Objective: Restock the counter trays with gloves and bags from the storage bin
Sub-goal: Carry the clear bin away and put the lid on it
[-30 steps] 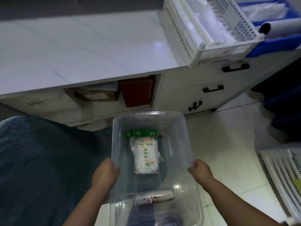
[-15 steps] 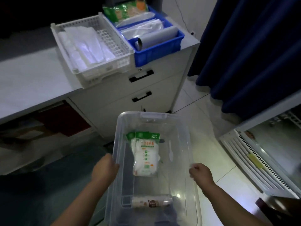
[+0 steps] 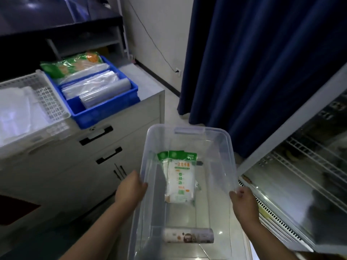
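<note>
A clear plastic storage bin (image 3: 221,147) hangs in front of me, carried by both hands. My left hand (image 3: 130,188) grips its left rim and my right hand (image 3: 244,203) grips its right rim. Inside lie a white pack of gloves with a green header (image 3: 179,181) and a roll of bags (image 3: 188,235) near my end. On the counter to the left stand a white slotted tray (image 3: 47,96) with clear bags and a blue tray (image 3: 105,109) holding packs and rolls.
Below the trays is a white cabinet with black drawer handles (image 3: 96,135). A dark blue curtain (image 3: 262,62) hangs ahead on the right. A glass-door cooler (image 3: 300,184) stands at the right. A wall socket with a cable (image 3: 177,70) lies beyond the counter's end.
My view has swung right along the counter while the bin stays in both hands. The trays have slid to the left, and the curtain and cooler have come into view.
</note>
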Action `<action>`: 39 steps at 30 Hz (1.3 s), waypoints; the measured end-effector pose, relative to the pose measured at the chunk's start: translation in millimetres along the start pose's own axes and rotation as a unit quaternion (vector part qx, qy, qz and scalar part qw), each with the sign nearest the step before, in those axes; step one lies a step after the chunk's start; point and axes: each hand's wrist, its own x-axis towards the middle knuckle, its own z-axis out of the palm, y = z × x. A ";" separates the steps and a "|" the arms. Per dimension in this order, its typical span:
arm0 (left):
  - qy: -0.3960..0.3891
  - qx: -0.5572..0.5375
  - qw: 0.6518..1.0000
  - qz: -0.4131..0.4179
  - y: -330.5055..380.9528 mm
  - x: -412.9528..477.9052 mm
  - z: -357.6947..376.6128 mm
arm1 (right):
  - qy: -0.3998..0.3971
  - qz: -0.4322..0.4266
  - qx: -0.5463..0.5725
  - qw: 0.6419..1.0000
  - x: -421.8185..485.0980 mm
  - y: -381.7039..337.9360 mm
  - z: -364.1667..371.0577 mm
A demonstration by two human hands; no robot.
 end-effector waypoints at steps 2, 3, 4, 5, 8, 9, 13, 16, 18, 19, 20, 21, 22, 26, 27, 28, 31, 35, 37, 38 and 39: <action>0.011 -0.008 1.000 0.020 25.7 25.7 -2.3 | 0.029 0.000 0.011 0.999 23.4 -14.9 -5.2; 0.015 -0.012 0.999 0.030 38.5 40.0 -4.0 | 0.040 -0.001 0.018 0.999 36.0 -23.8 -7.2; 0.016 -0.017 0.999 0.037 51.2 55.6 -6.1 | 0.048 0.001 0.025 0.999 49.1 -32.9 -8.6; 0.016 -0.023 0.999 0.045 63.7 72.8 -8.4 | 0.054 0.004 0.031 0.998 62.7 -42.8 -9.7; 0.003 -0.042 0.995 0.087 100.6 130.7 -17.9 | 0.076 0.004 0.038 0.996 107.3 -76.6 -11.3; -0.005 -0.047 0.994 0.102 112.9 150.3 -22.8 | 0.087 0.004 0.037 0.995 122.2 -89.9 -11.6; -0.021 -0.058 0.990 0.128 158.3 224.1 -46.7 | 0.117 0.016 0.052 0.992 181.4 -147.8 -11.0; -0.004 -0.053 0.986 0.160 190.5 275.9 -62.0 | 0.124 0.010 0.042 0.991 225.4 -188.7 -8.6; 0.015 -0.044 0.984 0.172 212.4 307.2 -70.1 | 0.128 0.002 0.043 0.991 254.5 -210.5 -7.9; 0.024 -0.041 0.984 0.173 222.9 321.4 -73.3 | 0.130 -0.002 0.042 0.991 268.8 -219.8 -7.5; 0.030 -0.042 0.984 0.171 232.4 335.6 -74.8 | 0.132 -0.007 0.038 0.990 283.5 -227.7 -6.7; 0.034 -0.046 0.984 0.169 241.4 349.0 -74.7 | 0.132 -0.013 0.033 0.991 299.1 -234.6 -6.0; 0.038 -0.048 0.984 0.167 251.2 364.4 -73.0 | 0.130 -0.020 0.026 0.991 318.6 -242.0 -4.8; 0.056 -0.039 0.986 0.149 280.1 415.5 -69.3 | 0.101 -0.043 0.005 0.994 391.7 -274.1 5.3; 0.059 -0.034 0.988 0.138 287.8 429.3 -67.7 | 0.087 -0.050 0.001 0.995 413.2 -283.4 9.3; 0.063 -0.031 0.990 0.125 294.8 441.9 -66.4 | 0.073 -0.057 0.002 0.996 434.7 -293.2 13.7; 0.089 -0.047 0.992 0.076 315.6 477.5 -63.5 | 0.023 -0.082 0.022 0.996 497.8 -325.9 25.6; 0.126 -0.095 0.987 -0.009 333.6 514.3 -68.4 | -0.040 -0.121 0.021 0.992 564.7 -380.1 44.0; 0.147 -0.114 0.982 -0.043 335.4 530.3 -71.6 | -0.068 -0.159 0.014 0.985 591.0 -409.9 57.3; 0.157 -0.120 0.978 -0.062 334.8 536.9 -74.0 | -0.080 -0.182 0.002 0.980 602.6 -424.5 65.6; 0.169 -0.124 0.974 -0.080 333.4 543.1 -76.6 | -0.091 -0.204 -0.014 0.975 612.9 -438.2 74.9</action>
